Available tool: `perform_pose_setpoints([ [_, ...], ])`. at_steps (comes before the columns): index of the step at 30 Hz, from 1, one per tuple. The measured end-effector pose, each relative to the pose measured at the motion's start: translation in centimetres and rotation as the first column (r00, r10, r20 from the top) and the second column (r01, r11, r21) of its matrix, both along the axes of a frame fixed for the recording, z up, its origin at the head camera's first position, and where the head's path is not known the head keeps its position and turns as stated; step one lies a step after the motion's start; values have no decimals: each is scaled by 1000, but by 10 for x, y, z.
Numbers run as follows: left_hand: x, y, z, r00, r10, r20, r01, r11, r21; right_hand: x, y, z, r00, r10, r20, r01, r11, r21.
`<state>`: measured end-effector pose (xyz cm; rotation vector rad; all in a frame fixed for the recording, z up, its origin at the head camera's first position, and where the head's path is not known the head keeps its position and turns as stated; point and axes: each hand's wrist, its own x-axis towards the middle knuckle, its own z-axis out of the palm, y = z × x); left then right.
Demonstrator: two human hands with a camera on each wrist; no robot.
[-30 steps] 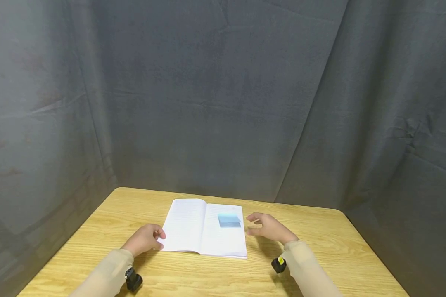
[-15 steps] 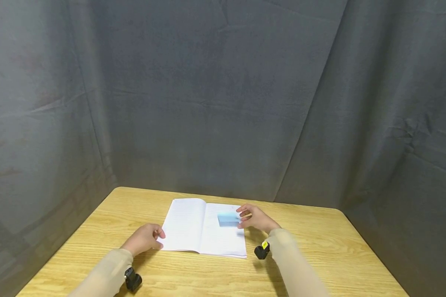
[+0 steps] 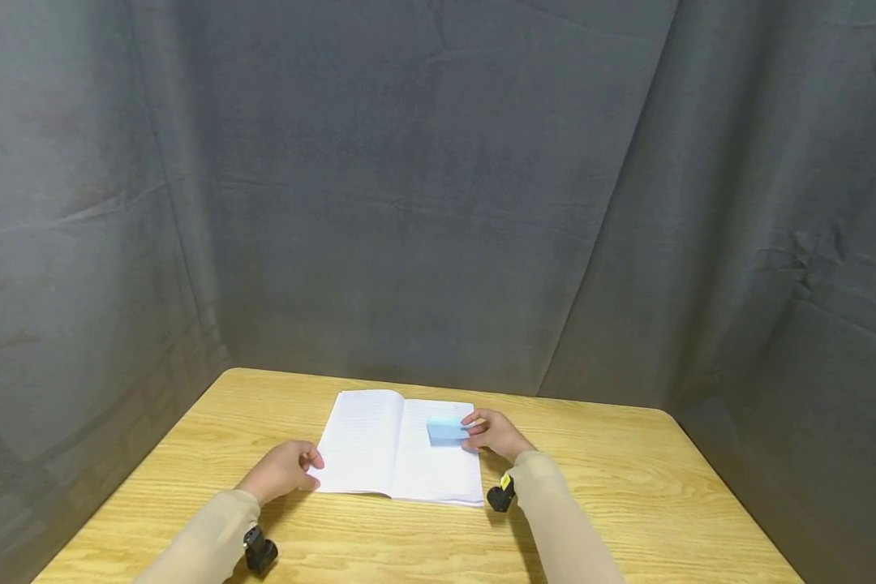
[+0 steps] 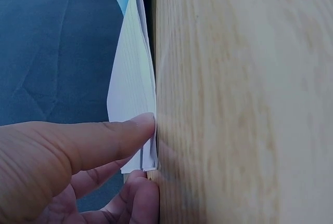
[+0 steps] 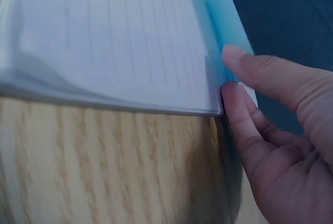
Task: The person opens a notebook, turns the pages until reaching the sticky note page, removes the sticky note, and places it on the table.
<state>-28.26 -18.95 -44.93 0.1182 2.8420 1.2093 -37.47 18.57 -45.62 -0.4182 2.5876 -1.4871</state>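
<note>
My right hand [image 3: 498,435] pinches the blue sticky note [image 3: 447,431] on the notebook's [image 3: 401,450] right page — peel slow, low angle. Left hand [image 3: 283,470], fingers loosely bent, pins the left page edge — keep pressure on.

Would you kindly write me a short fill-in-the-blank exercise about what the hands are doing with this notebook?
1. The open notebook lies on a ____ table.
2. The sticky note on the notebook's right page is ____ in colour.
3. The right hand touches the note, while the left hand rests at the notebook's ____ edge.

Missing words: wooden; blue; left
</note>
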Motion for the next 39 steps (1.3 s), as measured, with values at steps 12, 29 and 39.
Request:
perform_pose_setpoints([
  [12, 0, -2, -1, 1000, 4, 7, -4, 1000, -14, 9, -8, 7, 1000, -3, -17, 3, 1000, -30],
  [29, 1, -1, -1, 1000, 8, 5, -8, 1000, -2, 0, -1, -9, 999, -45, 6, 45, 995, -84],
  [39, 2, -1, 0, 1000, 8, 13, -8, 1000, 7, 3, -4, -6, 996, -88, 34, 90, 994, -65],
])
